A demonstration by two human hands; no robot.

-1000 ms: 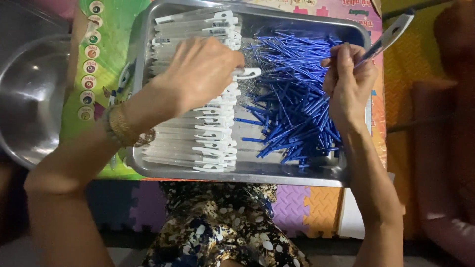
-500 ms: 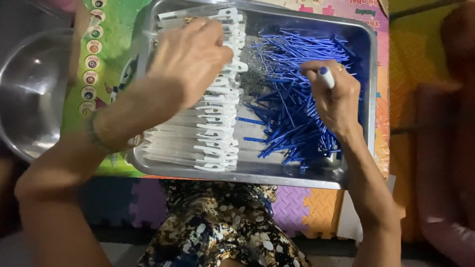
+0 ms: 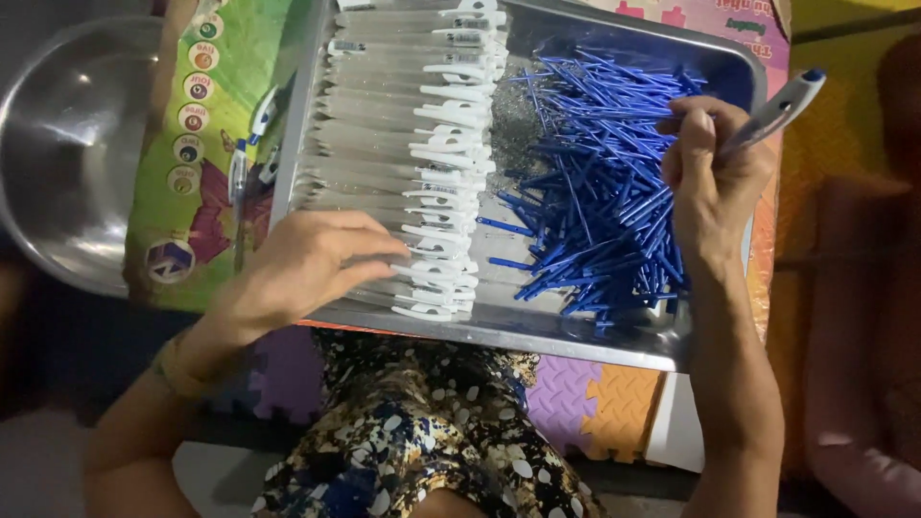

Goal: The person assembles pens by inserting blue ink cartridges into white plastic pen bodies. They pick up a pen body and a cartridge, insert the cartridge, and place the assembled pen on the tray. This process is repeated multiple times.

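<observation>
A steel tray (image 3: 576,336) rests on my lap. Its left half holds rows of several clear pen barrels with white clips (image 3: 413,144). Its right half holds a heap of thin blue refills (image 3: 604,192). My left hand (image 3: 307,264) lies on the nearest barrels at the tray's front left, fingers curled over them. My right hand (image 3: 715,177) is raised over the refill heap and grips an assembled pen (image 3: 777,110) whose blue tip points up and to the right.
A large steel bowl (image 3: 67,153) sits at the far left. A colourful printed sheet (image 3: 192,144) lies under the tray's left side, with a few finished pens (image 3: 251,144) on it. Foam puzzle mats (image 3: 595,412) cover the floor below.
My left hand has slid from the far rows of barrels down to the near ones. My right hand dipped into the refills, then lifted with the pen tilted outward.
</observation>
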